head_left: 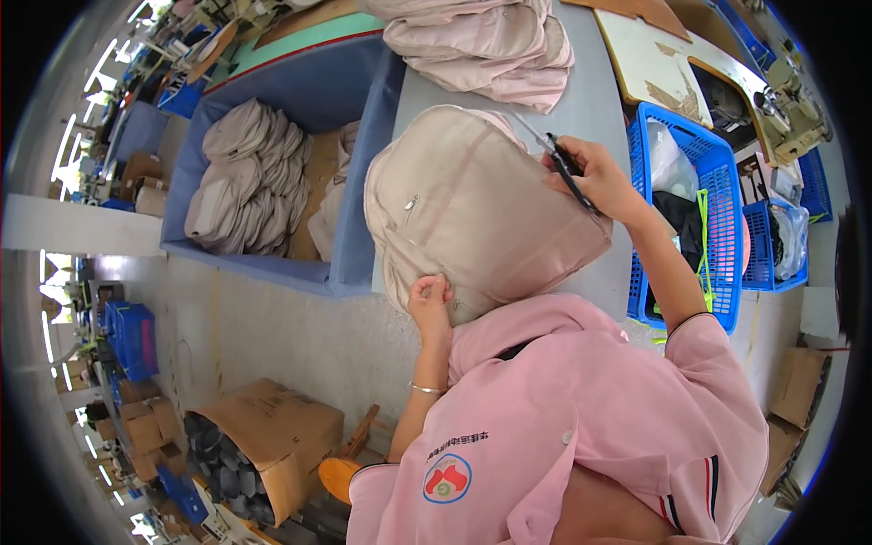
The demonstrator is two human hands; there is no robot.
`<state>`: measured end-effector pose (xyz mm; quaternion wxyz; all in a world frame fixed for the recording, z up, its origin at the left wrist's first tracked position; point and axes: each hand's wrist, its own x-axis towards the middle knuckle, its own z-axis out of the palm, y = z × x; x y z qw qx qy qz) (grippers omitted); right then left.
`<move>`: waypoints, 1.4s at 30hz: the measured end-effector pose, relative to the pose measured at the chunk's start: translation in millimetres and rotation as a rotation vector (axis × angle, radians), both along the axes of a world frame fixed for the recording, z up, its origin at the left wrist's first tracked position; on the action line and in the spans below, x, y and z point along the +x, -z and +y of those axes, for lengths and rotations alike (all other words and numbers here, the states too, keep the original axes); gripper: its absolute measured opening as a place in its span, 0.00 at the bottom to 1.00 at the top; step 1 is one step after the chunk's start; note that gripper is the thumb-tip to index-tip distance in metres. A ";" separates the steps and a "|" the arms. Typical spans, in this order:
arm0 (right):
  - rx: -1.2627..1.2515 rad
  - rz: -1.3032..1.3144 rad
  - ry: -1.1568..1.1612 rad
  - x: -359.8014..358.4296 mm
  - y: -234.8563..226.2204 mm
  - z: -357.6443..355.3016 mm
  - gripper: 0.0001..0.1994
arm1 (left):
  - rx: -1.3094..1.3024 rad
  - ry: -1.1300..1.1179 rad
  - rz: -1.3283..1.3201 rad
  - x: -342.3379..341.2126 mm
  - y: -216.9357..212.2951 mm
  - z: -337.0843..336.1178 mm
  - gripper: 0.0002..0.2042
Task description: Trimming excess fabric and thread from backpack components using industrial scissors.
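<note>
Head view: a beige backpack lies on the grey surface, just in front of the person in a pink shirt. The left hand is closed on the backpack's near lower edge, fingers curled tight into the fabric. The right hand rests at the backpack's far right edge and is clamped on a pair of black scissors; the thin blades point up and left over the top of the backpack. The two hands are well apart, one at each end of it.

Beyond the backpack, at the far end of the surface, sits a stack of pale pink pieces. To the left, beside the surface, a blue bin holds rows of beige pieces packed on edge. To the right, touching the surface's edge, a blue basket holds a clear bag and dark items; a second blue basket stands just beyond it. Below left, on the floor, an open cardboard box lies tilted with dark parts inside.
</note>
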<state>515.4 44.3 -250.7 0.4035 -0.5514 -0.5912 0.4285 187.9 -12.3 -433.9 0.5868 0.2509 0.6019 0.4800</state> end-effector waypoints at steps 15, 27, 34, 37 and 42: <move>0.486 0.158 0.199 -7.7 -67.2 -51.5 0.10 | 0.441 0.053 -0.187 12.8 -120.7 105.2 0.04; 0.516 -0.071 0.453 -11.9 -59.9 -58.8 0.16 | 1.349 0.797 0.956 -0.5 -309.7 134.5 0.04; 0.241 -0.212 0.100 -66.3 -69.0 -28.3 0.16 | 1.264 1.202 0.852 24.8 -296.8 151.2 0.06; 0.097 -0.117 0.091 -64.5 -38.3 -14.8 0.15 | 1.149 1.268 0.796 27.1 -272.7 156.5 0.07; -0.111 0.313 0.029 -50.5 -20.2 -10.3 0.11 | 1.208 1.020 0.958 11.0 -253.5 167.4 0.06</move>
